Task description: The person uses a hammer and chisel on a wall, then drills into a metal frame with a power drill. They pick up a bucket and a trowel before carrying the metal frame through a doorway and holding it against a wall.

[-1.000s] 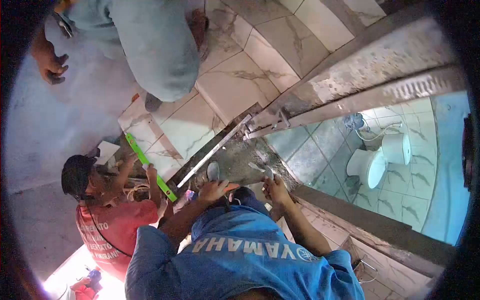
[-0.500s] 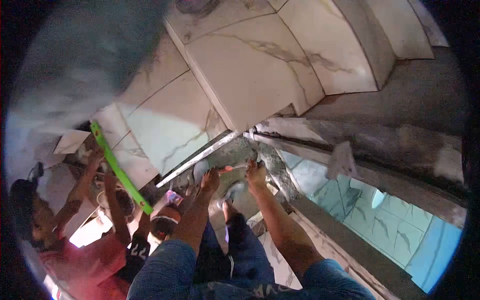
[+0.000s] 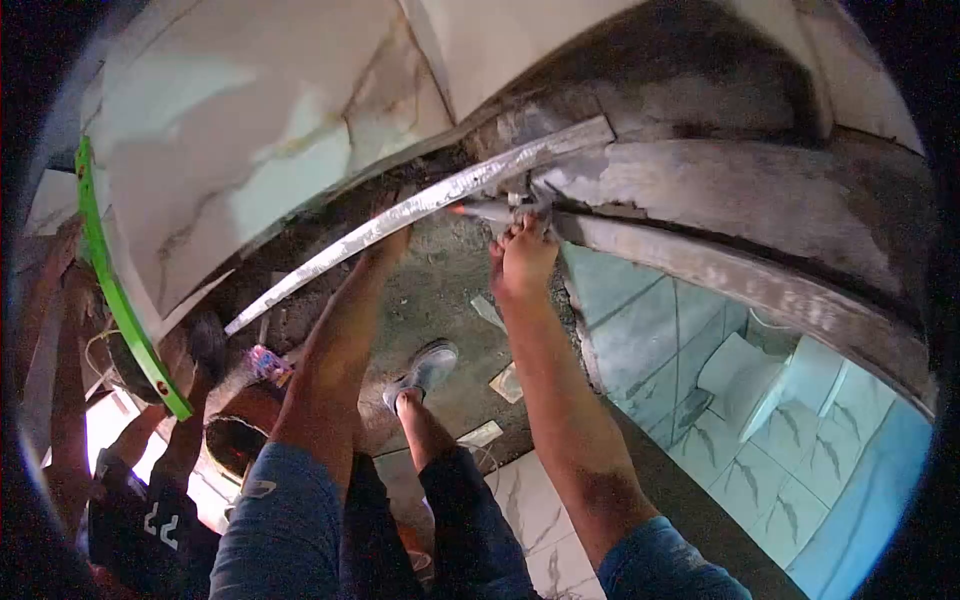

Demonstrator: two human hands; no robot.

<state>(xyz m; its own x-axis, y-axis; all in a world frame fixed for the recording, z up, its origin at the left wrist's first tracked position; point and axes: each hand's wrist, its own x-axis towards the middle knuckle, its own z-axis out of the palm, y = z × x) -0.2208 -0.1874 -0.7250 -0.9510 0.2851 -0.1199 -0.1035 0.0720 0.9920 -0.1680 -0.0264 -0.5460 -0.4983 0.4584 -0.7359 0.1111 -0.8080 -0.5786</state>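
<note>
- Your left hand is mostly hidden behind the pale bar; only the wrist end shows, so you cannot tell whether it is spread or gripping.
- Your right hand is curled narrow around the right end of an orange-tipped tool; the finger contact is blurred.
- That tool lies mid-scene, its orange tip just beside the bar, above the rough floor.
- The bar slants from near left to far right, across your left hand.
- At left, a green level leans beside a big tile; the co-worker's arms there are dim and cut off.
- Your left sleeve partly covers the bucket; a bright packet lies near it, unreadable.
- Your shoe stands between your forearms.
- A ledge runs along the right, partly blocking the toilet.
</note>
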